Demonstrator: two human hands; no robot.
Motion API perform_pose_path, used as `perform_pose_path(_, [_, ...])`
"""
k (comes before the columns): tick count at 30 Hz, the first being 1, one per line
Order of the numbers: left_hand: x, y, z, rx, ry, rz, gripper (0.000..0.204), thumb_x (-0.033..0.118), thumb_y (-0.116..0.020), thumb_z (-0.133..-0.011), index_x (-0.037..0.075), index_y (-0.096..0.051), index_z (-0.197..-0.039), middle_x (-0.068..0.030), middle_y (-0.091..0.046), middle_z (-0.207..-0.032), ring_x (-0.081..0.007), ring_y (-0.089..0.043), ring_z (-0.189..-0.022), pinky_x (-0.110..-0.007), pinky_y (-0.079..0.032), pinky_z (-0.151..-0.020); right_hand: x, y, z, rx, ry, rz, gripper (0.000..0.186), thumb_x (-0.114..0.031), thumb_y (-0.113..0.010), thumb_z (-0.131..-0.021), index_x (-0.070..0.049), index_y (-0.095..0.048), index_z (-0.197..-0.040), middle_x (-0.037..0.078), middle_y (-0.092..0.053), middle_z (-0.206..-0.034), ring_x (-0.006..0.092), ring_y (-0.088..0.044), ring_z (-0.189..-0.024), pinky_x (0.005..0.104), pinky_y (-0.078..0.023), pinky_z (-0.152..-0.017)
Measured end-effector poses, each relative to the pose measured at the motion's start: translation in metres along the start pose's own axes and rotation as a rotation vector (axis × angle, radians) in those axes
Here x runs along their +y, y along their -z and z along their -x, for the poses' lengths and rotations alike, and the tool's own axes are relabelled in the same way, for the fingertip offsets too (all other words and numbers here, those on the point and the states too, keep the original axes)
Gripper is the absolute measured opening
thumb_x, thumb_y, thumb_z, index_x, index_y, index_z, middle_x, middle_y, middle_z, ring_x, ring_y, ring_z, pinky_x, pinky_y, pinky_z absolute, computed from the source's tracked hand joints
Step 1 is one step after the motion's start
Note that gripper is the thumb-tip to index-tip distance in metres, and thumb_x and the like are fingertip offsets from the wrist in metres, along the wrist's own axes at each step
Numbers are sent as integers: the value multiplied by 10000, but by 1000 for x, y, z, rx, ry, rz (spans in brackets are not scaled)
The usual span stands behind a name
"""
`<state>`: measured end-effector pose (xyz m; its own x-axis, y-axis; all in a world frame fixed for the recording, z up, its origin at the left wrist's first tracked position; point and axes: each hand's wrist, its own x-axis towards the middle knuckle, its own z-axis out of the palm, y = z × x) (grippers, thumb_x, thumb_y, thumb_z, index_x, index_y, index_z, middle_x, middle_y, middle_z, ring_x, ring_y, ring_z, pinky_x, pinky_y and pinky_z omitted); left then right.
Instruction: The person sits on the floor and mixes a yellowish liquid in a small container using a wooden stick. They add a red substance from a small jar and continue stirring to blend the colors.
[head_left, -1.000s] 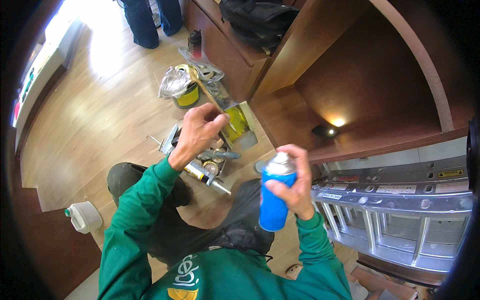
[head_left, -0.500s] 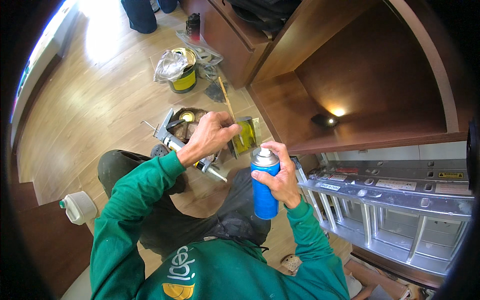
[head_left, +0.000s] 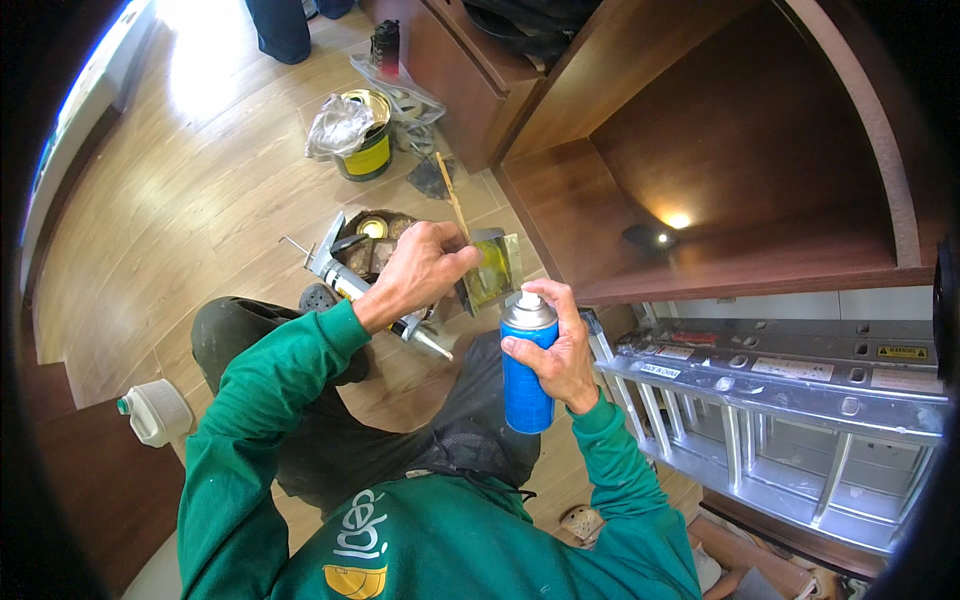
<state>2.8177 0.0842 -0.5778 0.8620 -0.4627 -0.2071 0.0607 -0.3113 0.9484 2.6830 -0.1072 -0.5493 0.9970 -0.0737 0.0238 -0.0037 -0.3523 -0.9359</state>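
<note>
My left hand (head_left: 432, 268) is closed on a thin wooden stick (head_left: 452, 196), whose upper part rises past the fingers. Just beyond that hand is a square metal container (head_left: 492, 262) with a yellow-stained inside. My right hand (head_left: 560, 348) grips a blue spray can (head_left: 528, 385) upright, with the index finger on its white nozzle (head_left: 527, 300). The nozzle is close to the square container's near edge. Partly under my left wrist lies a caulking gun (head_left: 345, 283) with a white cartridge, its nozzle pointing toward my lap. Whether spray is coming out, I cannot tell.
A brown bag (head_left: 380, 258) with cans lies beneath the caulking gun. Farther off stand a yellow-and-black bucket (head_left: 366, 160) and a dark bottle (head_left: 385, 48). An aluminium ladder (head_left: 740, 385) lies at right below a wooden cabinet (head_left: 740, 170) with a small light (head_left: 660, 239). A white jug (head_left: 160, 413) sits left.
The spray can and my right hand have shifted very slightly up and left. My left hand keeps its place on the stick.
</note>
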Motion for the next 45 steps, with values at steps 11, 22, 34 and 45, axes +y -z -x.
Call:
perform_pose_path(11, [-7,-1,-2,-1,-49,-18,358,218,-646,-869,-131,-694,-937,-173,-659,-640,-193,-660,-556,-353,-542,-568,4,-1,0,24,29,20,576,-178,-818,-754,-107,-546,-1257,108,-705,-943,209,-709,-854,366,-562,-786])
perform_pose_path(22, [-1,-1,0,-25,-3,26,353,215,-640,-877,-130,-691,-932,-167,-662,-648,-187,-660,-545,-353,-542,-561,1,1,1,10,47,32,579,-197,-821,-758,-110,-545,-1261,102,-702,-912,217,-709,-830,368,-561,-777])
perform_pose_path(34, [1,-1,1,-23,3,19,332,205,-643,-886,-115,-694,-954,-151,-673,-678,-179,-652,-548,-345,-539,-563,-1,1,3,-18,-18,40,596,-157,-797,-741,-93,-523,-1266,111,-699,-976,186,-685,-864,343,-552,-812])
perform_pose_path(45, [4,-1,1,-31,65,42,346,221,-653,-898,-111,-703,-984,-135,-679,-701,-160,-641,-538,-334,-529,-536,5,3,4,-26,25,73,623,-199,-821,-741,-111,-526,-1283,98,-691,-993,200,-694,-868,348,-554,-822])
